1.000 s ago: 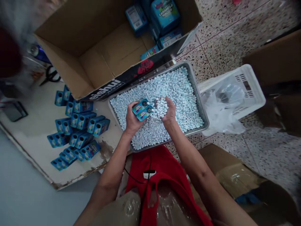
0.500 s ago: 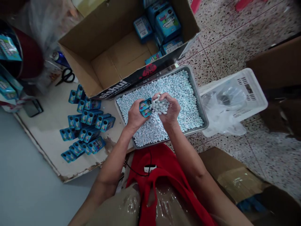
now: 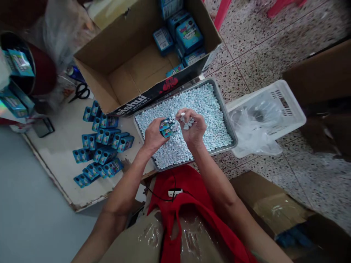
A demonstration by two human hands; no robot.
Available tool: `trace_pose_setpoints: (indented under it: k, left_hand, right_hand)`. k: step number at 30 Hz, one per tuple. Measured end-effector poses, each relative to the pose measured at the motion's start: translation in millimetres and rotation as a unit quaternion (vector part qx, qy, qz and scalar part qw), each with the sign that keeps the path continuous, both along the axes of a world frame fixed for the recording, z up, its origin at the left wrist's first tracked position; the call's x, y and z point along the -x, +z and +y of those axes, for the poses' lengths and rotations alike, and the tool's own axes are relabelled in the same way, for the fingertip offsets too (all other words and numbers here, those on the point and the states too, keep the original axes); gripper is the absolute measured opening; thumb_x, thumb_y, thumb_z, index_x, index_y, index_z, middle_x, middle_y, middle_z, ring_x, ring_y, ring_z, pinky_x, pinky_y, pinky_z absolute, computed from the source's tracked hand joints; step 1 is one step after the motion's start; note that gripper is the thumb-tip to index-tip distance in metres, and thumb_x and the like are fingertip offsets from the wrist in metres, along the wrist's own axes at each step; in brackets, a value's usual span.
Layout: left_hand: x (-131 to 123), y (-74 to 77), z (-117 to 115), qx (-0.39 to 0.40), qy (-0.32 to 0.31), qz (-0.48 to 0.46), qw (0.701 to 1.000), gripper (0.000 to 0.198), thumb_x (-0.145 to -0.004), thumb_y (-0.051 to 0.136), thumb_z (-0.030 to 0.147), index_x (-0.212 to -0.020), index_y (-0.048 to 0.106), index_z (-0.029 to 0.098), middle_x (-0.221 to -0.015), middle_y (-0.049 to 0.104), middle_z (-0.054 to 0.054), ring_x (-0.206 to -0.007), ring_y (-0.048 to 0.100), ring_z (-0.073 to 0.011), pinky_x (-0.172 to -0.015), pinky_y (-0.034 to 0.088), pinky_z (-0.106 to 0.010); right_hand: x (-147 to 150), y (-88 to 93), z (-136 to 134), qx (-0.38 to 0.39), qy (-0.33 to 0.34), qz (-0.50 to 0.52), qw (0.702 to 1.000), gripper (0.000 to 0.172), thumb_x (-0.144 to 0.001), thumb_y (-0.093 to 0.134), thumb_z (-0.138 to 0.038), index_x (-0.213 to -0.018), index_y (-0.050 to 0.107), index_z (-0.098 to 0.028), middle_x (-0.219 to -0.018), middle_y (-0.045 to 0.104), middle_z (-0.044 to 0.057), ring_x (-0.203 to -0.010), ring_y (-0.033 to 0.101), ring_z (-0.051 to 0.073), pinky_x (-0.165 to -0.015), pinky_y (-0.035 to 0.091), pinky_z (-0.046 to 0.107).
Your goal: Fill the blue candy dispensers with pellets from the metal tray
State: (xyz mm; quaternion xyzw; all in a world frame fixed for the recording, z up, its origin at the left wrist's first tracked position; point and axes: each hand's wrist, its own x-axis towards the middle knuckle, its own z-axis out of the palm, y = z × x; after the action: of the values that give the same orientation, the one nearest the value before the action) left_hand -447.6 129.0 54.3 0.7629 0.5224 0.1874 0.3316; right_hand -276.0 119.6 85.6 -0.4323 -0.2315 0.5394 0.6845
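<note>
My left hand [image 3: 154, 136] is closed around two small blue candy boxes [image 3: 166, 132] over the tray's left part. White candies [image 3: 172, 121] lie heaped at the boxes' open tops, some spilling between the hands. Just to the right, my right hand [image 3: 194, 129] is curled around a small handful of white candies [image 3: 188, 123], its fingertips close to the boxes. Under both hands is a grey tray [image 3: 233, 137] filled with pale blue and white candies [image 3: 204, 102].
Several small blue boxes [image 3: 105, 136] with round holes stand in rows on the table [image 3: 59, 157]. Behind the tray is a cardboard box [image 3: 123, 78] holding larger blue packs [image 3: 189, 34]. Scissors [image 3: 80, 91] lie at left; a white basket [image 3: 290, 109] with plastic bags stands at right.
The handful in my right hand has shrunk, and candies now cover the tops of the boxes in my left hand. The camera view has shifted slightly.
</note>
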Motion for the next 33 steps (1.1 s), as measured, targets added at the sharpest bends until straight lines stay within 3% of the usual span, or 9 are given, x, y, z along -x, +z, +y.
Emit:
trace_pose_setpoints:
  k: [8, 12, 15, 17, 20, 24, 26, 30, 33]
  left_hand:
    - [-6.9, -6.4, 1.3, -0.009, -0.013, -0.007, 1.000, 0.070, -0.066, 0.086, 0.016, -0.131, 0.063, 0.025, -0.129, 0.076, -0.007, -0.118, 0.075, -0.0287, -0.103, 0.060, -0.038]
    - [-9.1, -14.8, 0.6, -0.015, 0.001, -0.030, 0.999, 0.070, -0.066, 0.087, 0.019, -0.131, 0.062, 0.023, -0.128, 0.076, -0.008, -0.117, 0.075, -0.0284, -0.103, 0.060, -0.038]
    - [-8.1, -18.7, 2.8, 0.001, -0.028, -0.050, 0.998, 0.069, -0.066, 0.089, 0.020, -0.130, 0.063, 0.023, -0.127, 0.076, -0.007, -0.116, 0.075, -0.0282, -0.104, 0.060, -0.038]
    - [-5.8, -20.8, 3.4, 0.010, -0.029, -0.074, 0.997, 0.071, -0.066, 0.092, 0.024, -0.131, 0.063, 0.024, -0.128, 0.076, -0.007, -0.116, 0.075, -0.0276, -0.104, 0.060, -0.039]
    - [-2.7, -24.1, 1.1, -0.003, 0.017, -0.126, 0.992, 0.074, -0.070, 0.096, 0.032, -0.134, 0.060, 0.025, -0.133, 0.073, -0.008, -0.120, 0.074, -0.0270, -0.106, 0.060, -0.041]
    - [-5.1, -28.7, -3.4, -0.037, -0.006, -0.172, 0.984, 0.071, -0.076, 0.094, 0.034, -0.137, 0.059, 0.027, -0.138, 0.071, -0.009, -0.127, 0.071, -0.0273, -0.112, 0.058, -0.043]
    - [-6.7, -31.4, -3.2, -0.057, -0.033, -0.160, 0.985, 0.069, -0.077, 0.093, 0.032, -0.137, 0.060, 0.028, -0.139, 0.071, -0.009, -0.132, 0.069, -0.0284, -0.114, 0.056, -0.045]
    - [-5.2, -40.3, 1.9, -0.064, 0.024, -0.155, 0.986, 0.074, -0.073, 0.096, 0.037, -0.136, 0.059, 0.026, -0.132, 0.072, -0.008, -0.123, 0.072, -0.0285, -0.107, 0.060, -0.043]
    - [-3.6, -45.0, 0.0, -0.034, 0.039, -0.179, 0.982, 0.078, -0.070, 0.098, 0.042, -0.135, 0.059, 0.024, -0.131, 0.071, -0.009, -0.120, 0.073, -0.0280, -0.106, 0.059, -0.041]
  right_hand:
    - [7.7, -1.6, -1.3, 0.003, 0.007, -0.074, 0.997, 0.049, -0.088, 0.069, -0.059, -0.068, 0.041, -0.025, -0.072, 0.053, -0.002, -0.073, 0.054, 0.016, -0.079, 0.049, 0.035]
    - [13.7, -2.9, -3.2, -0.006, 0.009, -0.094, 0.996, 0.052, -0.087, 0.067, -0.067, -0.064, 0.048, -0.025, -0.079, 0.061, 0.002, -0.081, 0.057, 0.019, -0.082, 0.051, 0.038]
    - [8.1, -5.8, -3.2, -0.004, -0.007, -0.083, 0.996, 0.053, -0.089, 0.061, -0.068, -0.061, 0.047, -0.026, -0.074, 0.056, 0.003, -0.081, 0.057, 0.020, -0.083, 0.053, 0.040]
    - [-4.2, -11.6, -3.2, 0.013, -0.037, -0.056, 0.998, 0.051, -0.091, 0.059, -0.067, -0.063, 0.045, -0.026, -0.069, 0.048, 0.002, -0.074, 0.053, 0.019, -0.081, 0.053, 0.040]
    - [-29.2, -30.0, -8.4, 0.061, -0.064, -0.029, 0.996, 0.046, -0.095, 0.055, -0.064, -0.068, 0.043, -0.028, -0.069, 0.043, 0.000, -0.072, 0.052, 0.019, -0.083, 0.055, 0.040]
    - [-51.3, -61.6, -30.8, 0.144, -0.060, -0.095, 0.983, 0.040, -0.092, 0.056, -0.062, -0.071, 0.049, -0.028, -0.083, 0.060, 0.004, -0.096, 0.066, 0.023, -0.104, 0.054, 0.046]
    - [-55.0, -72.5, -44.3, 0.186, -0.064, -0.142, 0.970, 0.038, -0.088, 0.061, -0.061, -0.073, 0.053, -0.027, -0.091, 0.067, 0.006, -0.103, 0.067, 0.024, -0.106, 0.054, 0.046]
    - [-56.4, -79.0, -58.3, 0.240, -0.085, -0.182, 0.950, 0.038, -0.084, 0.065, -0.061, -0.076, 0.056, -0.025, -0.090, 0.068, 0.004, -0.097, 0.068, 0.022, -0.098, 0.056, 0.042]
    - [-55.8, -74.1, -57.2, 0.245, -0.059, -0.251, 0.935, 0.039, -0.085, 0.065, -0.062, -0.077, 0.057, -0.024, -0.082, 0.065, 0.001, -0.088, 0.066, 0.020, -0.095, 0.055, 0.039]
